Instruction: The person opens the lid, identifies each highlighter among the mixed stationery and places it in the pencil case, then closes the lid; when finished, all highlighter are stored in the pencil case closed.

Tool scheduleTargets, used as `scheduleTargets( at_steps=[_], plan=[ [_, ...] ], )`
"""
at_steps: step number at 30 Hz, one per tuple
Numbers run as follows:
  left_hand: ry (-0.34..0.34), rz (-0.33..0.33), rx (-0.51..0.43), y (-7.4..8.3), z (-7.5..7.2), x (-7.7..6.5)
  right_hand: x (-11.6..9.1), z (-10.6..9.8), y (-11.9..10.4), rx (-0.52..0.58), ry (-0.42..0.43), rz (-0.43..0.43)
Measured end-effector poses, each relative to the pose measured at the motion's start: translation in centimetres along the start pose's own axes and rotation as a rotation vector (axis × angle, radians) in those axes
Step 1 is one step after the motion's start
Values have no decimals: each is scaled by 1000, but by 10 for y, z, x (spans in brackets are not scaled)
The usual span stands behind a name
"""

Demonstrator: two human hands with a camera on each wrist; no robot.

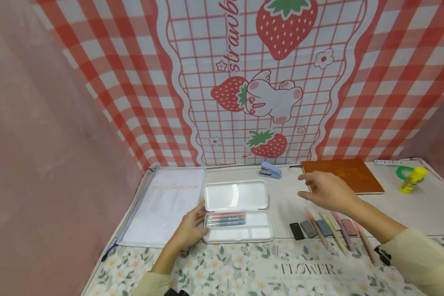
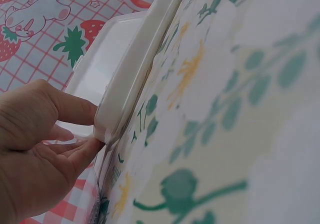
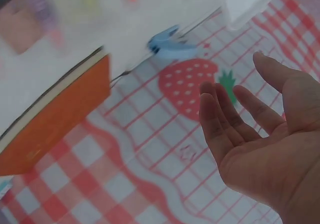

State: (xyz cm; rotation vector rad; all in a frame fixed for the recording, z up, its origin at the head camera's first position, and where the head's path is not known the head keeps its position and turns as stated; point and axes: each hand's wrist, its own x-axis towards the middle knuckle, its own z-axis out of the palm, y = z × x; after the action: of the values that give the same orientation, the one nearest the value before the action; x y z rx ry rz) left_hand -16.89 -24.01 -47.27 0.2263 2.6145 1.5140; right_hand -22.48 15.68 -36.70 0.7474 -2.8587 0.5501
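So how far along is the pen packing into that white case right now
Partly done, it seems. The white pencil case lies open with three pens already in its tray. In hand: the left hand grips the case's left end, while the right hand hovers open, holding nothing, above the table. Left: several loose pens and small dark blocks lie beside the case.

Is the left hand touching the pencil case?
Touching: in the left wrist view the left hand has thumb and fingers on the corner of the pencil case.
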Motion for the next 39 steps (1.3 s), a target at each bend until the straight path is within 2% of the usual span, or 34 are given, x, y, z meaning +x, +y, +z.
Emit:
scheduleTargets(
  at_steps=[4, 8, 17, 21, 26, 30, 33, 39],
  plan=[
    [1, 13, -28, 1, 0, -3, -11, -4, 14, 12, -26, 46],
    [2, 20, -44, 3, 0, -3, -17, 2, 22, 21, -50, 72],
    [-8, 18, -18, -3, 1, 1, -29, 44, 33, 106, -153, 95],
    [-12, 19, -13, -3, 1, 0, -32, 59, 35, 94, -182, 117],
    [-10, 14, -5, -2, 0, 0, -31, 67, 33, 41, -180, 179],
    [-5, 21, -4, -2, 0, -1, -31, 68, 31, 34, -161, 217],
    [-9, 32, -18, -1, 0, -1, -30, 63, 30, 72, -126, 201],
    [-10, 24, -18, 0, 0, -2, -20, 33, 24, 152, -87, 154]
  ],
)
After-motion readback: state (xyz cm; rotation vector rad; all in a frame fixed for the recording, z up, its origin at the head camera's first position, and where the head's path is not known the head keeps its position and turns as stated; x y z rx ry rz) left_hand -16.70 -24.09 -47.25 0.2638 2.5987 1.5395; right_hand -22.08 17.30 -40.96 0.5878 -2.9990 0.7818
